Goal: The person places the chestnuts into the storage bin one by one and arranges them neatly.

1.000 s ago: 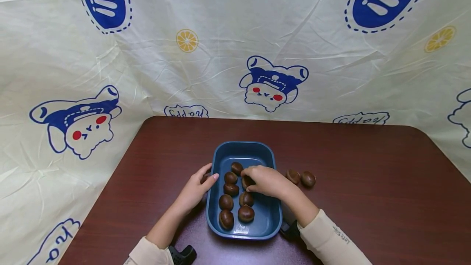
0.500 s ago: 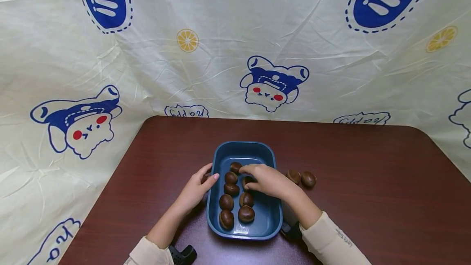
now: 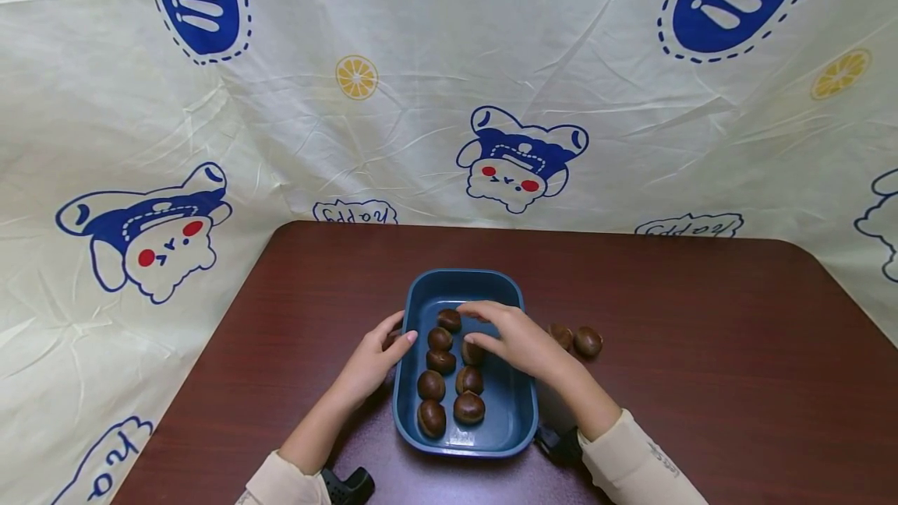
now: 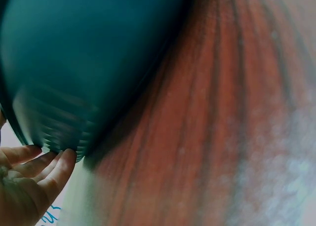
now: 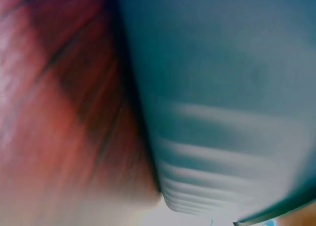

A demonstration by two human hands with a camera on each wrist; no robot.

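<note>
A blue rectangular tray (image 3: 468,446) stands on the table with several chestnuts (image 3: 431,418) in two rough rows inside. My left hand (image 3: 368,363) holds the tray's left side, its thumb over the rim. The left wrist view shows fingertips (image 4: 69,156) against the outer wall. Over the tray's right part is my right hand (image 3: 515,340), thumb and fingers spread apart with nothing between them. Its thumb overlaps the top of one chestnut (image 3: 473,354) in the right row. In the right wrist view the tray's ribbed side (image 5: 212,137) fills much of the picture; the fingers are hidden there.
Two more chestnuts (image 3: 588,342) lie on the table just right of the tray, one partly behind the right hand. The dark red-brown table (image 3: 701,349) ends at a rounded far edge. A pale printed cloth (image 3: 421,139) hangs behind it.
My right hand has let go of the chestnut in the right row. Its fingers have spread, and it has drawn back slightly to the right. The left hand and tray stay put.
</note>
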